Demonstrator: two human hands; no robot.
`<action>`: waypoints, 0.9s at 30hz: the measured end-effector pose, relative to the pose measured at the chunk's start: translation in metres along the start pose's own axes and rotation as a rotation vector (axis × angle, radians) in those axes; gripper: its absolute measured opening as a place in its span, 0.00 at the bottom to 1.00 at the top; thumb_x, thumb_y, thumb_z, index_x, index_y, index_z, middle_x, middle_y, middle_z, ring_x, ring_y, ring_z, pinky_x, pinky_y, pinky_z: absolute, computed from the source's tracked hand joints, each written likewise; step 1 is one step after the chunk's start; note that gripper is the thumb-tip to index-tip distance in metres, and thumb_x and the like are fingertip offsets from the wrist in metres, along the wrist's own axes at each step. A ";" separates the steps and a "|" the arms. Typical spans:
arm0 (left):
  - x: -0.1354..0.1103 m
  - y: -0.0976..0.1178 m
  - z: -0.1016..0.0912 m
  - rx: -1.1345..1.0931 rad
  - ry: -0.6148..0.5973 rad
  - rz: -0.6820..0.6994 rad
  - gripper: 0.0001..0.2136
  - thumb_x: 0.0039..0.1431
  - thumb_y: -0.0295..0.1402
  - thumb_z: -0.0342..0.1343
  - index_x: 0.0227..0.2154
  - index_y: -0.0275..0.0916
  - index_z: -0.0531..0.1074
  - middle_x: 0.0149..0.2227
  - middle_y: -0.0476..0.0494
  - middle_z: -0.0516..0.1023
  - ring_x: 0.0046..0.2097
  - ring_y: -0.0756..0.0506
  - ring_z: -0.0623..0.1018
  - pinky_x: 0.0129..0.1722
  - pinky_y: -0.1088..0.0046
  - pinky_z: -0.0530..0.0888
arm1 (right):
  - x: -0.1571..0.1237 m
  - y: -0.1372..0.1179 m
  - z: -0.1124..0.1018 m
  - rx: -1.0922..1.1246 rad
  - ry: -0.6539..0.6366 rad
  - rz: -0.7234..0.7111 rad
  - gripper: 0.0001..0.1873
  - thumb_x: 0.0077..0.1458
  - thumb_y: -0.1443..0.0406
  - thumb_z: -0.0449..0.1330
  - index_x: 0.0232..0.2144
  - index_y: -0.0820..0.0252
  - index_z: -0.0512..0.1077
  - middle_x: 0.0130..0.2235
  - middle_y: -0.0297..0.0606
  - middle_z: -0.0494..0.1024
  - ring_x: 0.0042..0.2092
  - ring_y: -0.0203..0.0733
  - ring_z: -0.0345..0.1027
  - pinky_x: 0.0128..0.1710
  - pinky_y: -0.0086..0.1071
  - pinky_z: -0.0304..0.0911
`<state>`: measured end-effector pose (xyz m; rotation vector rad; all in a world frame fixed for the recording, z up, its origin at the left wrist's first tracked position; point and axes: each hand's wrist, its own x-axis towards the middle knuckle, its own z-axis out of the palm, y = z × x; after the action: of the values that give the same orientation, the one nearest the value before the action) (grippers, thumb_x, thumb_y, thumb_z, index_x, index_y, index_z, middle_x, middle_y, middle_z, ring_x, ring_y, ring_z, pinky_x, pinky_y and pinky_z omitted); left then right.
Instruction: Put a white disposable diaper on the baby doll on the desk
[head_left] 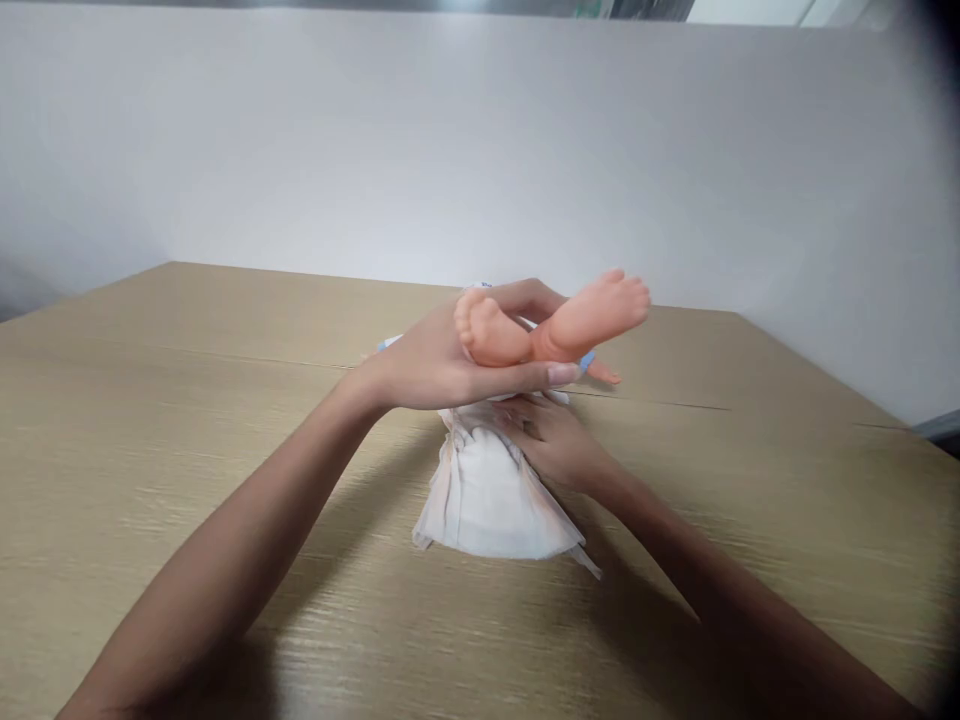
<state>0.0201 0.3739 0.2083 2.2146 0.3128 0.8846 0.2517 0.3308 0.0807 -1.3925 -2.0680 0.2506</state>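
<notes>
A baby doll lies on its back on the table, feet raised toward me. My left hand is closed around its lower legs, with the thumb stretched along beneath the ankles. Both bare feet stick up above the hand. A white diaper is spread below the legs, its near end fanned out toward me. My right hand is at the right side of the diaper, its fingers bent on the upper part, close under the left hand. The doll's head and most of its body are hidden behind my hands.
The doll's small arm with a blue cuff extends to the right. Underneath is a wood-grain table with a thin seam running across it. A pale grey partition rises behind the far table edge.
</notes>
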 end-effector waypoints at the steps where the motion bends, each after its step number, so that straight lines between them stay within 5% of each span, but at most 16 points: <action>1: -0.001 -0.001 0.002 -0.008 -0.011 -0.004 0.17 0.66 0.44 0.68 0.52 0.41 0.79 0.53 0.41 0.84 0.56 0.36 0.82 0.57 0.59 0.78 | -0.014 -0.002 -0.007 -0.021 0.052 0.040 0.15 0.74 0.52 0.58 0.44 0.49 0.81 0.51 0.39 0.87 0.56 0.58 0.78 0.59 0.55 0.71; 3: -0.005 -0.003 0.008 -0.013 -0.028 -0.018 0.18 0.66 0.44 0.68 0.53 0.42 0.79 0.53 0.41 0.84 0.55 0.38 0.83 0.55 0.61 0.78 | -0.035 -0.012 -0.020 -0.065 0.217 0.105 0.13 0.70 0.52 0.62 0.47 0.51 0.79 0.49 0.42 0.86 0.53 0.58 0.79 0.57 0.56 0.71; 7: -0.015 -0.007 0.024 -0.022 -0.040 -0.045 0.18 0.65 0.46 0.69 0.51 0.43 0.80 0.51 0.43 0.85 0.50 0.41 0.84 0.50 0.64 0.79 | -0.050 -0.040 -0.036 -0.042 0.404 0.021 0.28 0.63 0.54 0.70 0.61 0.51 0.70 0.58 0.45 0.81 0.57 0.58 0.77 0.56 0.53 0.73; 11: -0.034 -0.009 0.037 -0.028 0.019 -0.049 0.21 0.61 0.44 0.73 0.52 0.44 0.78 0.53 0.42 0.84 0.54 0.40 0.83 0.55 0.62 0.79 | -0.045 -0.051 -0.037 0.030 0.379 -0.105 0.20 0.65 0.58 0.69 0.57 0.49 0.72 0.52 0.40 0.84 0.52 0.53 0.80 0.51 0.45 0.77; 15: -0.064 -0.012 0.032 0.045 0.103 -0.102 0.21 0.61 0.45 0.72 0.52 0.43 0.75 0.53 0.40 0.82 0.57 0.40 0.82 0.58 0.60 0.78 | -0.046 -0.037 -0.039 0.044 0.317 -0.245 0.20 0.67 0.59 0.67 0.60 0.50 0.74 0.56 0.42 0.82 0.58 0.53 0.78 0.59 0.47 0.75; 23: -0.134 -0.042 0.010 0.227 -0.111 -0.048 0.20 0.66 0.40 0.67 0.58 0.45 0.74 0.61 0.38 0.79 0.67 0.34 0.75 0.69 0.48 0.71 | -0.072 0.003 -0.052 -0.193 0.026 -0.589 0.23 0.69 0.69 0.54 0.61 0.48 0.73 0.69 0.39 0.76 0.72 0.52 0.66 0.77 0.60 0.52; 27: -0.154 -0.056 0.017 0.285 -0.220 -0.006 0.25 0.65 0.34 0.64 0.65 0.46 0.71 0.66 0.36 0.76 0.73 0.31 0.68 0.73 0.42 0.65 | -0.085 0.025 -0.043 -0.238 -0.048 -0.606 0.23 0.69 0.71 0.51 0.59 0.49 0.75 0.67 0.36 0.79 0.70 0.48 0.69 0.76 0.60 0.56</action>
<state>-0.0793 0.3344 0.0826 2.5459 0.3580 0.6146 0.3173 0.2588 0.0693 -0.8218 -2.5076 -0.2248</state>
